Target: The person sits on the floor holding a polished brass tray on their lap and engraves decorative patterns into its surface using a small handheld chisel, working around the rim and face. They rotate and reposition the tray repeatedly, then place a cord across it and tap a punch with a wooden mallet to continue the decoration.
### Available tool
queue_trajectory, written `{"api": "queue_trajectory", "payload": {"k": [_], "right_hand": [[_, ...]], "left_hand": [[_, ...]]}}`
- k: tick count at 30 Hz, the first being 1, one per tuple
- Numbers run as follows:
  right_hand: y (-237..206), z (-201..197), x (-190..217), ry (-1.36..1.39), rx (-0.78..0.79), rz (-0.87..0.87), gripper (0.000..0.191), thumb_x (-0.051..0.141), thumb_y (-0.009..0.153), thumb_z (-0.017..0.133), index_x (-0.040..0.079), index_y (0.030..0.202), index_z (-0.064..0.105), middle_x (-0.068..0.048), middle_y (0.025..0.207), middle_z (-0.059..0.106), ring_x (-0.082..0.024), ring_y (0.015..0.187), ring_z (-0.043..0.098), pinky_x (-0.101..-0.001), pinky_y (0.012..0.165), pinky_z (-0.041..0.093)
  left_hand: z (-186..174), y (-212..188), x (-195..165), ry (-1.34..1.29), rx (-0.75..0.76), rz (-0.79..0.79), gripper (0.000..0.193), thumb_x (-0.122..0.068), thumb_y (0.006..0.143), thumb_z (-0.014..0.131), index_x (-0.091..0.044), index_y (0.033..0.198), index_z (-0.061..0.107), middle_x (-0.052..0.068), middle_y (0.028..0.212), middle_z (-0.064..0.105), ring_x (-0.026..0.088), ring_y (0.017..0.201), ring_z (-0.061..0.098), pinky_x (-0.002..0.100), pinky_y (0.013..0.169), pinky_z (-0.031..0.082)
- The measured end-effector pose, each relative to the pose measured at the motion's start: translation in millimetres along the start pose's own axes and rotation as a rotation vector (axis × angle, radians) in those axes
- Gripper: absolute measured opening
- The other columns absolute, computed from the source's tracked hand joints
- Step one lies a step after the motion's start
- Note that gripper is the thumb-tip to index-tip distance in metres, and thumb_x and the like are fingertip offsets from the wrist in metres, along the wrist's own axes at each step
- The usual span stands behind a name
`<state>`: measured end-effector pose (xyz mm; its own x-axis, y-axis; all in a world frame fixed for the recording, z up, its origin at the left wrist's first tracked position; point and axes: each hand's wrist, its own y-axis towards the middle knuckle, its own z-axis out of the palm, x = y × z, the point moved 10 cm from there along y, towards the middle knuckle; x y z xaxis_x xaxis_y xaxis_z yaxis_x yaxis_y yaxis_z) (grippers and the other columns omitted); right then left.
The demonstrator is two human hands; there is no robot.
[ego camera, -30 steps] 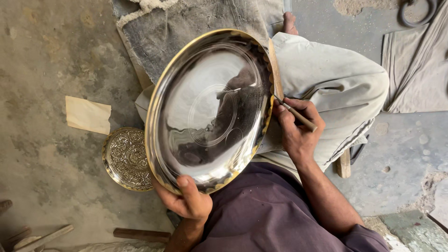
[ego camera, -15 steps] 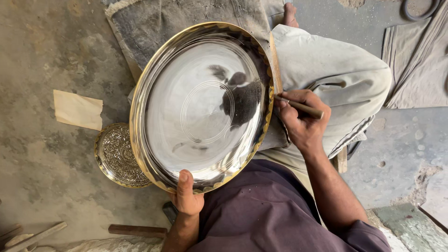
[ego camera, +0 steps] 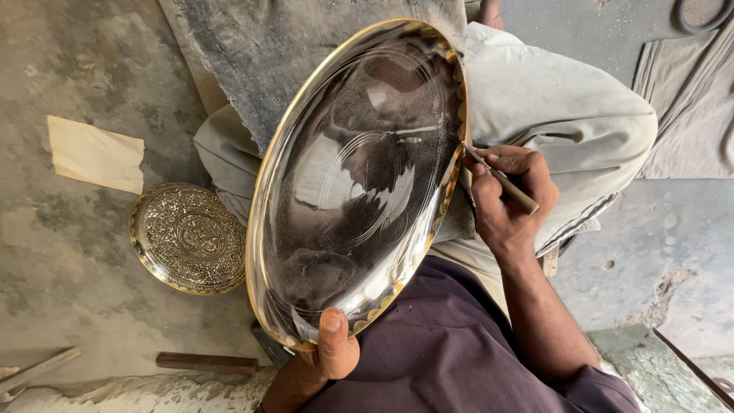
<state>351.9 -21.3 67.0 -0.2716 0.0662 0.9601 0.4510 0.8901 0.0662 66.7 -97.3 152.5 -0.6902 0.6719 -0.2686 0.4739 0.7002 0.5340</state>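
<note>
I prop a large polished metal tray (ego camera: 359,183) on edge across my lap, its mirror face turned toward me. My left hand (ego camera: 332,348) grips the near rim from below, thumb pressed flat on the inside of the lip and the other fingers hidden behind the metal. My right hand (ego camera: 508,195) is closed around a slim graving tool (ego camera: 501,180), pinched like a pencil, and its tip touches the scalloped gold-coloured rim just left of my knuckles.

As far as I can judge, the work is at an early stage. The broad face of the tray is almost bare: I see only a few faint concentric circles scribed around the centre and a thin line running toward the rim, with reflections filling everything else. The scallops along the edge look shaped already, but whether the tool has left any marks on them is too fine to tell. No pattern fills the field yet, so nearly all the surface decoration seems to remain.

Past my left hand, on the concrete floor (ego camera: 84,268), lies a smaller round plate (ego camera: 189,237) covered with dense relief ornament, which looks finished. Beyond it sits a scrap of paper (ego camera: 95,153). Near my left wrist a wooden handle (ego camera: 206,362) rests on the floor, untouched. A grey cloth (ego camera: 252,53) lies under the tray's far side.
</note>
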Motion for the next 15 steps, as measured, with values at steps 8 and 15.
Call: {"api": "queue_trajectory", "payload": {"k": [8, 15], "right_hand": [[1.2, 8.7, 10.7, -0.125, 0.044, -0.127, 0.015, -0.009, 0.101, 0.066, -0.005, 0.101, 0.052, -0.02, 0.107, 0.07, -0.023, 0.097, 0.076, -0.0279, 0.08, 0.06], [7.7, 13.2, 16.1, -0.191, 0.094, -0.162, 0.015, -0.008, 0.1, 0.067, -0.003, 0.101, 0.053, -0.018, 0.1, 0.071, -0.022, 0.094, 0.077, -0.0282, 0.078, 0.061]], "left_hand": [[-3.1, 29.5, -1.2, 0.074, 0.047, 0.036, 0.033, -0.009, 0.111, 0.049, -0.014, 0.143, 0.043, 0.017, 0.142, 0.047, 0.035, 0.123, 0.059, 0.052, 0.102, 0.052], [-7.6, 50.4, 3.2, 0.073, 0.077, 0.04, 0.029, -0.014, 0.113, 0.046, -0.014, 0.142, 0.039, 0.018, 0.143, 0.042, 0.038, 0.122, 0.057, 0.054, 0.1, 0.052]]}}
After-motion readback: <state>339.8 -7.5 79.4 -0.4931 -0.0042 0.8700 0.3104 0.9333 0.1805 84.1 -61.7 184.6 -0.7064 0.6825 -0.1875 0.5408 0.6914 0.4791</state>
